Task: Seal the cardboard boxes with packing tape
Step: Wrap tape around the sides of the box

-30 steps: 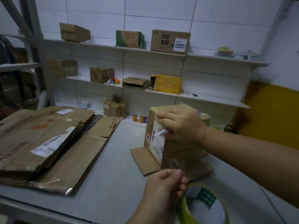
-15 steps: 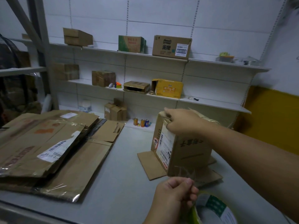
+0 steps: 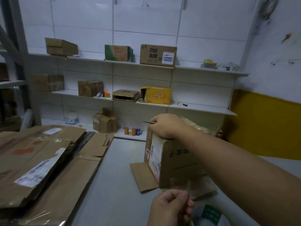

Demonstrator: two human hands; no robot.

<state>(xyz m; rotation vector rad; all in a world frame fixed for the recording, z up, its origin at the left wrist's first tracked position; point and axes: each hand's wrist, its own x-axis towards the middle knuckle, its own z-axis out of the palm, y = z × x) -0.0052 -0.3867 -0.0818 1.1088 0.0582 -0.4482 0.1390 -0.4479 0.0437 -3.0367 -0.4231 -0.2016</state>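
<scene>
Cardboard box [image 3: 175, 162] upright on the table [image 3: 114, 176] at 5 o'clock, right grip [image 3: 166, 126] resting on its top, left grip [image 3: 171, 207] at 6 o'clock pinching a clear tape strip [image 3: 187, 185], tape roll [image 3: 210, 214] at the 5 o'clock edge, thin tool [image 3: 149, 122] clasped in right grip

Green-and-white packing tape roll [image 3: 210, 215] cut by bottom edge, right forearm [image 3: 236, 160] hides top and far side of upright brown cardboard box [image 3: 175, 163], thin silvery item [image 3: 149, 122] in right hand [image 3: 167, 126] too small to ID, white label [image 3: 156, 154] print unreadable.
</scene>
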